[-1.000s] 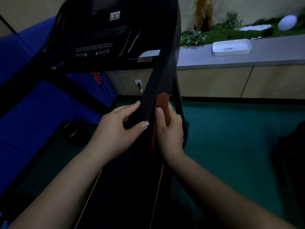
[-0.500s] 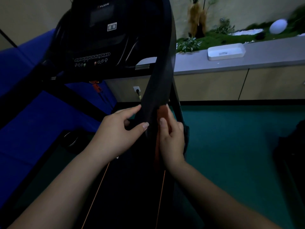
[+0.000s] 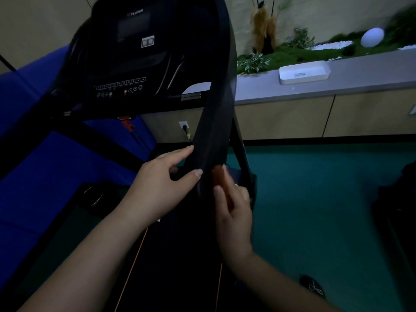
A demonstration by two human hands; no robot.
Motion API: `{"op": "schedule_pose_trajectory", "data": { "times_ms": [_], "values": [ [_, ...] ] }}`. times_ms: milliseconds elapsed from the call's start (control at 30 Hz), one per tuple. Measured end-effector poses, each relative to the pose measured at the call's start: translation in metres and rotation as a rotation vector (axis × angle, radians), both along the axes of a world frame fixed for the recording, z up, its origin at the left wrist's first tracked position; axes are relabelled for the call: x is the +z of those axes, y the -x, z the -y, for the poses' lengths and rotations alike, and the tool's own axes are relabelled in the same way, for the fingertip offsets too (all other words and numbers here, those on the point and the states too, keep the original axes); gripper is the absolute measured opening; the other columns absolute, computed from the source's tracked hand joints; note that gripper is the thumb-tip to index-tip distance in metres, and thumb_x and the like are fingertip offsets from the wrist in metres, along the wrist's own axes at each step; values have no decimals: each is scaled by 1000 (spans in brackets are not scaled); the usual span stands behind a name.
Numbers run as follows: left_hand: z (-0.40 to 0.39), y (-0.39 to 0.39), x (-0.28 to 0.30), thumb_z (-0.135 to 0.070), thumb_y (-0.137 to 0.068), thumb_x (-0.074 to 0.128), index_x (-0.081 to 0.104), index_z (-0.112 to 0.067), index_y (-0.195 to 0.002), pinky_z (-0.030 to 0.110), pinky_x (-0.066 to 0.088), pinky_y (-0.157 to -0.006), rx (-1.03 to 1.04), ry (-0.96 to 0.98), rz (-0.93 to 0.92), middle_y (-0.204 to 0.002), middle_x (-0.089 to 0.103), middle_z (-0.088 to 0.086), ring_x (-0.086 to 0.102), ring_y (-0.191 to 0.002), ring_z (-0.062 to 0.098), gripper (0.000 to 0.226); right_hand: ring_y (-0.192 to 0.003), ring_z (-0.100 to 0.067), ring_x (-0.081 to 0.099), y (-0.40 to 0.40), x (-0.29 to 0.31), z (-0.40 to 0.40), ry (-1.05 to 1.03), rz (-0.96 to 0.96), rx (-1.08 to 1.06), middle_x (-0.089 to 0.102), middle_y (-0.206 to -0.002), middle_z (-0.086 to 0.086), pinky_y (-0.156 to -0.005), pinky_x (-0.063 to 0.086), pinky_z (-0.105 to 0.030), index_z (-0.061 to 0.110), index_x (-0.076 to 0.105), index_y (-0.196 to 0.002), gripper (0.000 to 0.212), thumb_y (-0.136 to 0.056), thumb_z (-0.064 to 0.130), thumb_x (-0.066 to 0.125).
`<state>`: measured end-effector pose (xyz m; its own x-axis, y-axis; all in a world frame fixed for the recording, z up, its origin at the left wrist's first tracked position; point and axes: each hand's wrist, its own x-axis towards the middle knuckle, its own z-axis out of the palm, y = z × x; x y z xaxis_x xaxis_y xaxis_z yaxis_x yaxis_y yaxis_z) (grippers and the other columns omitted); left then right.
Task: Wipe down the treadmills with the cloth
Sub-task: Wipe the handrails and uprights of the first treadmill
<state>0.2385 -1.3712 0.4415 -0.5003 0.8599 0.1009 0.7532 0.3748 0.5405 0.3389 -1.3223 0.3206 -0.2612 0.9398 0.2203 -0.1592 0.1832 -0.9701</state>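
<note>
1. Since the earlier frames the view has tilted up a little: the console sits higher in the frame, and both hands have slid slightly up the right upright of the treadmill (image 3: 209, 122).
2. The left hand (image 3: 166, 188) grips that dark upright at frame center, thumb across its front and fingers curled behind it.
3. The right hand (image 3: 234, 210) presses an orange cloth (image 3: 219, 179) flat against the upright's right face, just beside the left thumb; its fingers lie straight over the cloth.
4. The console (image 3: 132, 64) fills the upper left, dark, with a row of small buttons and a brand mark near the top.
5. The running belt (image 3: 175, 266) runs down the lower center, edged by two thin orange lines.
6. Blue mats (image 3: 45, 158) cover the left side of the frame; a teal floor (image 3: 315, 199) spreads to the right.
7. A grey counter (image 3: 371, 73) crosses the upper right above pale wooden cabinet fronts, carrying a shallow white tray (image 3: 304, 74).
8. Behind the counter lies a strip of green planting with a white globe (image 3: 372, 37) and dried brown stems.
9. A wall socket (image 3: 184, 126) with a plug shows below the console, at center.
</note>
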Motion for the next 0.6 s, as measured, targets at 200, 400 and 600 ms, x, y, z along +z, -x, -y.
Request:
{"op": "schedule_pose_trajectory", "data": {
  "times_ms": [200,400,600],
  "values": [
    [-10,5,4,-37,-86,62,46,-49,-133,4,33,-76,-32,6,58,-141,44,-21,48,-116,3,51,-84,10,52,24,9,-50,-28,31,-43,48,-96,1,-84,37,-5,42,47,-132,41,-96,25,53],
    [-19,9,7,-40,-86,60,44,-52,-133,16,37,-84,-47,34,61,-128,53,-17,48,-112,1,51,-82,3,52,6,0,-8,-39,-11,-1,44,-92,2,-74,39,-4,40,46,-134,40,-95,35,52],
    [-37,16,9,-41,-86,60,44,-53,-132,18,44,-70,-19,62,52,-86,51,-18,57,-83,8,50,-78,9,49,38,15,-91,-66,82,-59,44,-92,0,-76,32,2,38,41,-138,43,-97,28,50]
  ]
}}
